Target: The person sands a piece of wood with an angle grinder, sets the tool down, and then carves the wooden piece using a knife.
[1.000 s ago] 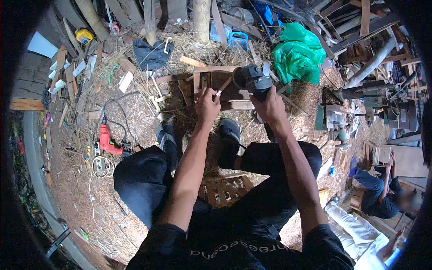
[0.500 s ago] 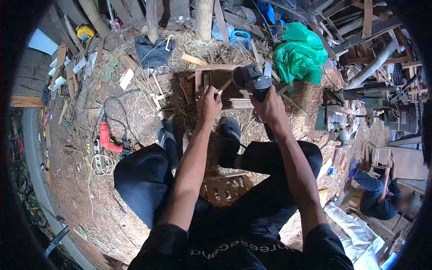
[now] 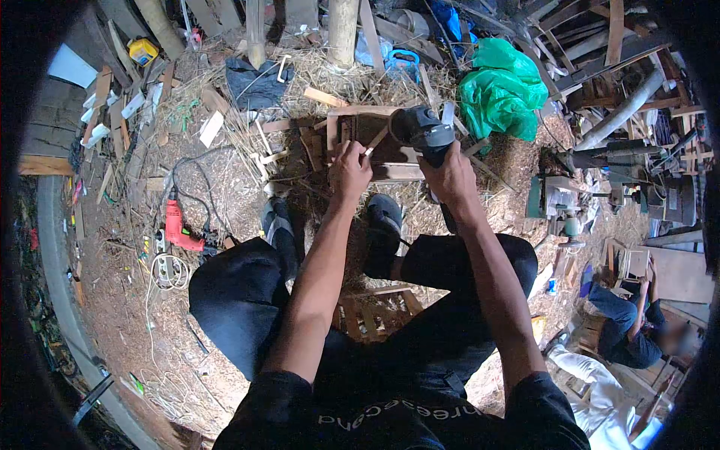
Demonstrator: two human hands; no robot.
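My right hand point(image 3: 452, 180) is wrapped around the body of a black angle grinder point(image 3: 424, 129), whose round head points up and to the left. Between the fingertips of my left hand point(image 3: 350, 172) is a thin wooden stick point(image 3: 378, 140), slanting up to the right, its far end right at the grinder's head. Below both hands lies a wooden box frame point(image 3: 397, 173) on the ground between and beyond my feet. Part of the frame is hidden by the hands and the tool.
A red power drill point(image 3: 180, 229) with its cord lies left, beside a power strip and coiled white cable point(image 3: 171, 272). A green plastic bag point(image 3: 501, 90) sits at upper right, near stacked scrap wood. Two people are at lower right, one holding a wooden piece point(image 3: 639, 262).
My hands, the grinder and the stick have barely moved. At lower right, the person in light trousers has shifted posture.
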